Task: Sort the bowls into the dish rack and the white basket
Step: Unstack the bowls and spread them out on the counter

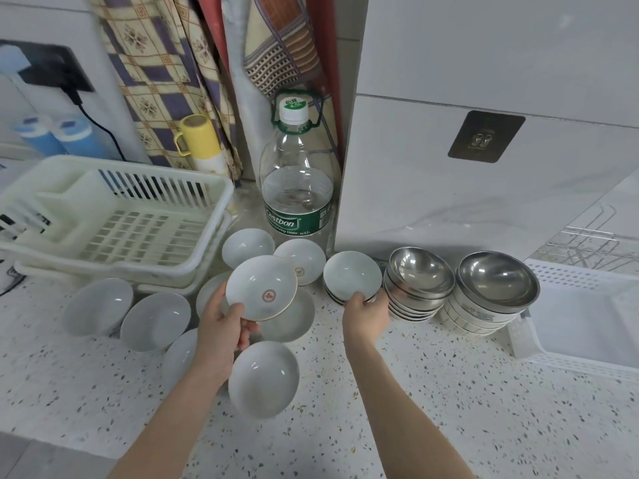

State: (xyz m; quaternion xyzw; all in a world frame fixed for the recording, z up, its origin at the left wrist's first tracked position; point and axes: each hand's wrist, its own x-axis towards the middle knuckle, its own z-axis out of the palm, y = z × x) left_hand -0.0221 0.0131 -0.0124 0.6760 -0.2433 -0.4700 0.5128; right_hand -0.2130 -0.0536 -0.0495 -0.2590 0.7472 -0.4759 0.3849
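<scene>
My left hand [221,326] grips a white bowl with a red emblem [261,288] by its near rim, lifted and tilted above the counter. My right hand [366,314] holds the near edge of a short stack of white bowls [351,275]. Several loose white bowls lie around, such as one near the front [263,379] and two at the left [98,305], [155,321]. A stack of steel bowls [418,281] and a steel bowl atop white bowls [496,283] stand to the right. The white dish rack [114,219] sits at back left, the white basket [587,323] at the right.
A large water bottle [297,188] stands behind the bowls, next to a white wall panel [466,188]. A yellow flask [202,143] and hanging cloths are at the back. A wire rack [584,247] shows at far right. The speckled counter [449,392] extends in front.
</scene>
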